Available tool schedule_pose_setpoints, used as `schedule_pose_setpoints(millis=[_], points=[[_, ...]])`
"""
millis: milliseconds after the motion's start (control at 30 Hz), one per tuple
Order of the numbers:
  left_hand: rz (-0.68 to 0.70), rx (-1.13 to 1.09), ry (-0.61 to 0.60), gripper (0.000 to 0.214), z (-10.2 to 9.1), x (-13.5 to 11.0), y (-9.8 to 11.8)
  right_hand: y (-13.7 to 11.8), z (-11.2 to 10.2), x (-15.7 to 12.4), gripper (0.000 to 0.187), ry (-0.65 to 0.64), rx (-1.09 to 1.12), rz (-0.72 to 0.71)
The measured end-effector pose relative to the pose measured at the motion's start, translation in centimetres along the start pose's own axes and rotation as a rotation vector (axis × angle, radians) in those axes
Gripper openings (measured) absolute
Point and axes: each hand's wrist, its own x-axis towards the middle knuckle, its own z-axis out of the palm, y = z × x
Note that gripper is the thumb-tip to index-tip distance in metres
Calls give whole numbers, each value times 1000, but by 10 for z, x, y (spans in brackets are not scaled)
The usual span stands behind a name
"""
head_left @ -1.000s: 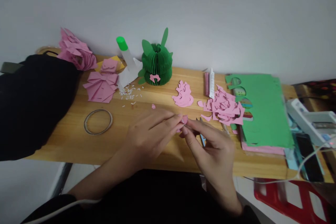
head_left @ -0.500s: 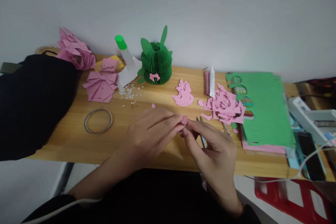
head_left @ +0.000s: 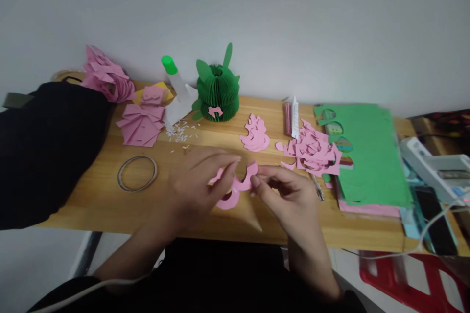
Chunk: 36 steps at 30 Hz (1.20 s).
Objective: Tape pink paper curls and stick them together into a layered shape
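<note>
A curved pink paper cut-out [head_left: 242, 184] is pinched at its right end between the thumb and fingers of my right hand [head_left: 290, 195]. My left hand [head_left: 198, 183], slightly blurred, covers part of the cut-out's left side. Its thumb and forefinger meet just above the paper, and anything between them is too small to make out. On the cut-out shows a small white mark. Beyond my hands lies a stack of pink cut-outs [head_left: 256, 134]. Small white strips [head_left: 179, 131] are scattered on the wooden table [head_left: 183, 215], left of a green paper honeycomb figure [head_left: 218, 90] bearing a pink piece.
A tape ring [head_left: 137, 173] and folded pink papers [head_left: 141, 124] lie to the left, near a green-capped glue bottle [head_left: 174, 76]. Pink scraps [head_left: 312, 149], a white tube [head_left: 294, 117], green sheets [head_left: 370, 156] and a phone [head_left: 435, 220] occupy the right. Black fabric [head_left: 51, 151] covers the left end.
My hands have moved apart from their joint pinch on a small pink bit. The pink cut-out now shows between them, held by the right hand, while the left fingertips have shifted left.
</note>
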Motion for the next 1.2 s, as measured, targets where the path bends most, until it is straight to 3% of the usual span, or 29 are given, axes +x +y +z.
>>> schedule_pose_setpoints(millis=[67, 200, 267, 400, 533, 633, 800, 867, 967, 1033, 1133, 1200], points=[[-71, 62, 17, 9, -4, -6, -24, 10, 0, 5, 7, -27, 118, 80], [-277, 237, -64, 15, -13, -22, -90, 22, 1, 13, 5, -87, 197, 178], [-300, 268, -73, 17, -17, -26, -118, 23, 3, 16, 7, -99, 203, 198], [-358, 290, -118, 19, -23, -26, -140, 23, 6, 20, 12, -106, 236, 243], [-474, 278, -137, 19, -25, -19, -131, 25, 8, 23, 15, -109, 281, 309], [-526, 169, -155, 16, -21, -13, -111, 27, 9, 24, 18, -92, 291, 322], [-486, -259, -375, 26, -2, -7, -53, 26, 9, 26, 19, -50, 273, 261], [-544, -601, -452, 23, 5, -6, -32, 25, 8, 25, 18, -16, 286, 235], [-649, -790, -383, 13, 12, -3, -18, 22, 6, 23, 18, 6, 306, 208], [-681, -803, -317, 11, 13, -1, -16, 20, 5, 21, 20, -67, 285, 207], [-664, -787, -290, 11, 14, 2, -17, 16, 4, 16, 24, -199, 247, 216], [-631, -758, -295, 12, 15, 2, -15, 16, 4, 14, 23, -212, 236, 204]])
